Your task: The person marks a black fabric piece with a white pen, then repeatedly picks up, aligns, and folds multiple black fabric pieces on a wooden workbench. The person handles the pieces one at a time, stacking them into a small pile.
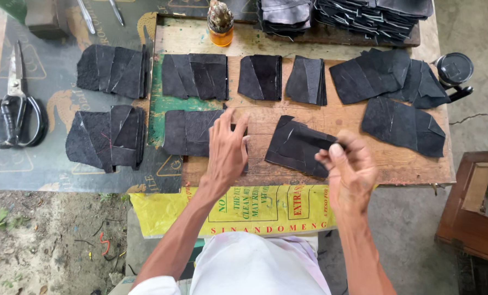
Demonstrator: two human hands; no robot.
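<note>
While the left hand (227,150) lies flat with spread fingers on one dark leather piece (192,133), right hand (349,164) pinches another piece's (298,146) edge near the bench's (364,164) front; I'd lift slowly, keep the stack square.

The left hand (227,150) covers part of the dark piece (192,133) under it. The right hand's (349,166) fingers hide whatever small thing they pinch. The top edge cuts off the black stacks (372,16) and the grey block (42,19). The wooden box (476,210) runs off the right edge.
</note>
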